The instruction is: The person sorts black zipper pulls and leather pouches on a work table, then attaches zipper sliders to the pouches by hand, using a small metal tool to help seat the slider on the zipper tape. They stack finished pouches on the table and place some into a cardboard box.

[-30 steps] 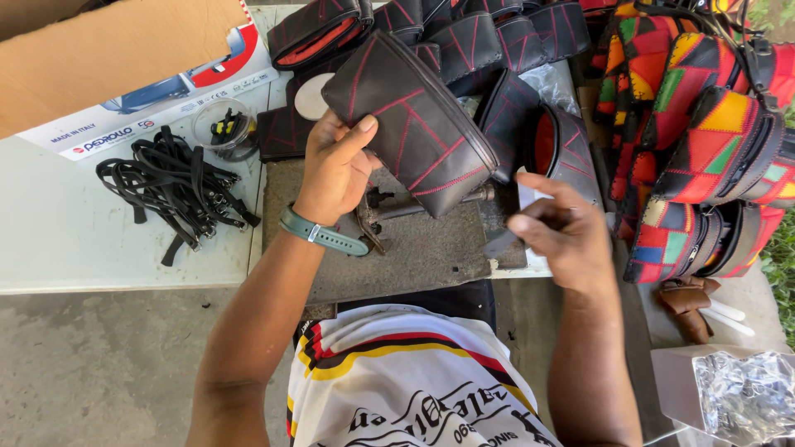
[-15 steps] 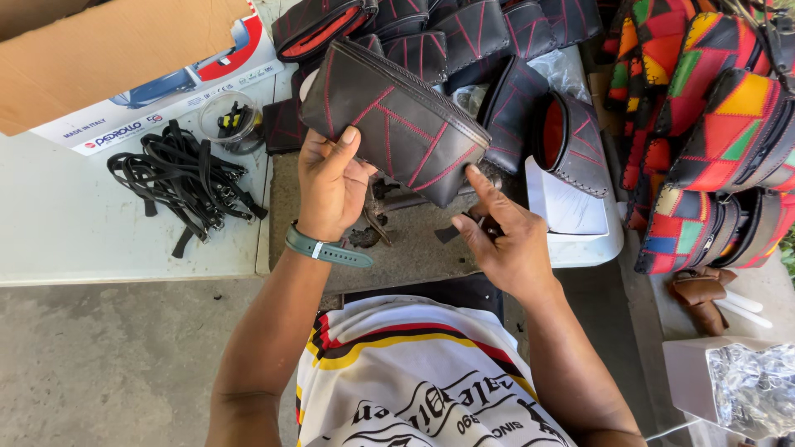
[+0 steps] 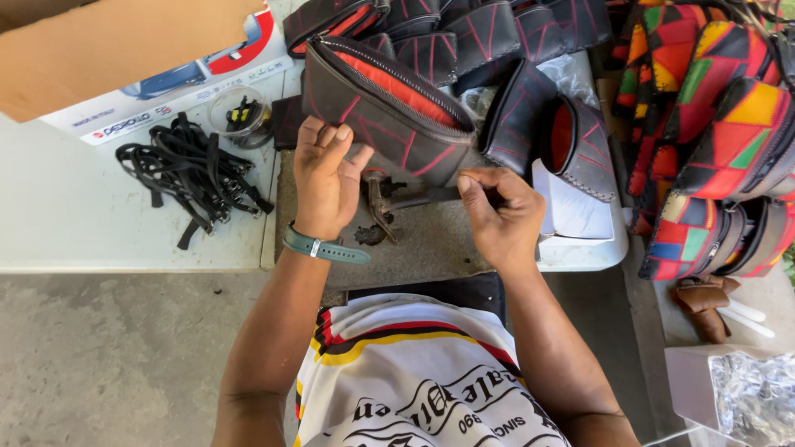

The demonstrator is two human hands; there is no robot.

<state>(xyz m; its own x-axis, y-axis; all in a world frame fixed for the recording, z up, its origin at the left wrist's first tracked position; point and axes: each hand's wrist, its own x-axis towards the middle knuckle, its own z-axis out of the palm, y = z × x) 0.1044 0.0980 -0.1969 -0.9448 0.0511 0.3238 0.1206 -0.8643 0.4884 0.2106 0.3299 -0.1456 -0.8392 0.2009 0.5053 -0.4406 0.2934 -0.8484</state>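
**Black pouch held at the desk edge, strap end pinched**

On the left of the desk lie a heap of black straps and a small clear tub of clips. The left hand props up the black pouch with red stitching, fingers pressed together against its lower side, zip open and red lining showing. The right hand pinches the pouch's black strap tab between thumb and fingers. This looks like the strap-fitting stage; the next move seems to call for a steady pouch and a taut tab. More finished pouches and multicoloured bags sit to the right.
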